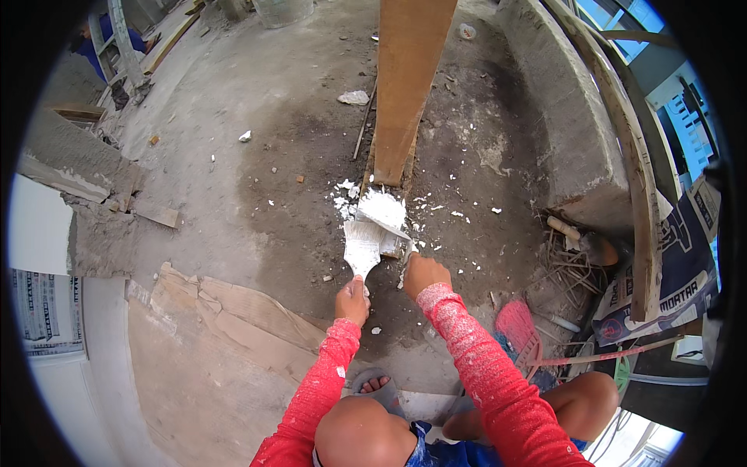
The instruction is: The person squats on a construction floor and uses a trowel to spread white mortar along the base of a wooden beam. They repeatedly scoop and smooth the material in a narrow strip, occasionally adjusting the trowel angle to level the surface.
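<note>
My left hand (352,302) is closed round the handle of a broad, fan-shaped white scraper (361,247), its wide end pointing away from me. In my right hand (426,274) is a putty knife (387,226), its thin blade slanting up and left across the scraper's far edge. A heap of white putty (382,205) lies at the blade, just beyond the scraper. Under it, partly hidden, is a narrow wooden board (391,252) smeared with white. White crumbs are scattered round both tools.
An upright wooden plank (408,93) stands just beyond the putty. On the right are a concrete ledge (572,117), tangled wire (572,265), a printed bag (661,268) and a red mesh piece (517,331). Torn brown sheeting (233,342) lies left. A person (105,47) is far left.
</note>
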`<state>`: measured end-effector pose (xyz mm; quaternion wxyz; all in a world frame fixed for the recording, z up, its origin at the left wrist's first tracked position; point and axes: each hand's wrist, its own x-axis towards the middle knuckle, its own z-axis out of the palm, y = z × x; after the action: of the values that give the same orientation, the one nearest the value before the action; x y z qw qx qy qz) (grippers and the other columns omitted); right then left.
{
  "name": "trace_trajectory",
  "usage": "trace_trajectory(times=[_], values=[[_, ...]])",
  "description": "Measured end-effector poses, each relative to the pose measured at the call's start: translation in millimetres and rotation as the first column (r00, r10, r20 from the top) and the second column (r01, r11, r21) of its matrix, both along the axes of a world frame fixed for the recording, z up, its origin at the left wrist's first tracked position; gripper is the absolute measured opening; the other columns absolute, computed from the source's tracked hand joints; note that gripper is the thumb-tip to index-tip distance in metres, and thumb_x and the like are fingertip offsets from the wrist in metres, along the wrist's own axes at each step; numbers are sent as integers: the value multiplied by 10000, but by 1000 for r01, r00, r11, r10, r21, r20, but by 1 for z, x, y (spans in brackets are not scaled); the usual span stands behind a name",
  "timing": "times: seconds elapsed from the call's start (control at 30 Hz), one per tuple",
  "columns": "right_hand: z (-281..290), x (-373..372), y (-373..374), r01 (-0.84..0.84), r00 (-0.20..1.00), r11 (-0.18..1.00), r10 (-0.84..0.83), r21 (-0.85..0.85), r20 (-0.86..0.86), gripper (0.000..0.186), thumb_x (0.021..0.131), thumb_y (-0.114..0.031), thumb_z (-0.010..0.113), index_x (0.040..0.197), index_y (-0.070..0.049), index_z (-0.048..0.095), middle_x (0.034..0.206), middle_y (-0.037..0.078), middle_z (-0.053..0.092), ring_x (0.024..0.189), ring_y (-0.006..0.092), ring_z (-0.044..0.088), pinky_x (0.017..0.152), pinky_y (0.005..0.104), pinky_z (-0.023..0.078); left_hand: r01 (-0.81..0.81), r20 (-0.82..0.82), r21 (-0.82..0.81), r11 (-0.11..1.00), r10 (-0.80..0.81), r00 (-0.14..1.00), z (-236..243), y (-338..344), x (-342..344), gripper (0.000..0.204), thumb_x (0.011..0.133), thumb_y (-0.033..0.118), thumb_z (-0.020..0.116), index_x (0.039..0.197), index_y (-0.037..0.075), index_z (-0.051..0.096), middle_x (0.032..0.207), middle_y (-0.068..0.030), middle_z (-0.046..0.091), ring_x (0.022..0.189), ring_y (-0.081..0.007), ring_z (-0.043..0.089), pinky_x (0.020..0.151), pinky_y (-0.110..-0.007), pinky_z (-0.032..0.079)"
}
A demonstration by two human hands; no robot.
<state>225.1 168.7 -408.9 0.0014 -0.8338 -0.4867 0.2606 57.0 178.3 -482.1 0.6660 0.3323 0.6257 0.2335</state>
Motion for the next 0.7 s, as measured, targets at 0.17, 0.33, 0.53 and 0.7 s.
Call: trace_trajectory(times=[0.17, 0.33, 0.53, 0.7], values=[[11, 2, -6, -89, 995, 981, 79, -171, -68, 241, 856, -147, 524, 1047, -26, 606, 943, 254, 682, 928, 406, 670, 815, 498, 535, -8, -19, 19, 1000, 8, 1000, 3, -1, 0, 376, 999, 453, 436, 776, 153, 462, 474, 24, 376, 316, -97, 323, 304, -280, 211], [22, 5, -1, -82, 994, 987, 71, -135, -85, 231, 858, -148, 525, 1033, -30, 620, 957, 246, 685, 928, 407, 670, 819, 502, 535, 2, 15, -42, 999, -2, 1000, 15, 7, -5, 417, 987, 432, 486, 736, 99, 508, 486, 20, 409, 343, -89, 360, 334, -279, 264], [19, 6, -5, -110, 994, 994, 110, -13, 1, 247, 857, -144, 527, 1064, -38, 612, 964, 237, 689, 905, 403, 680, 791, 487, 551, 33, -10, -101, 994, -34, 999, 24, 11, -10, 413, 975, 444, 502, 730, 112, 496, 478, 22, 411, 331, -90, 354, 323, -275, 243], [18, 9, -2, -207, 977, 967, 212, -151, 21, 220, 881, -137, 522, 1057, -62, 630, 972, 184, 706, 906, 358, 695, 776, 452, 566, 68, 52, -159, 985, -61, 997, 24, 12, -11, 405, 975, 477, 469, 760, 134, 470, 468, 25, 373, 318, -100, 321, 314, -281, 209]])
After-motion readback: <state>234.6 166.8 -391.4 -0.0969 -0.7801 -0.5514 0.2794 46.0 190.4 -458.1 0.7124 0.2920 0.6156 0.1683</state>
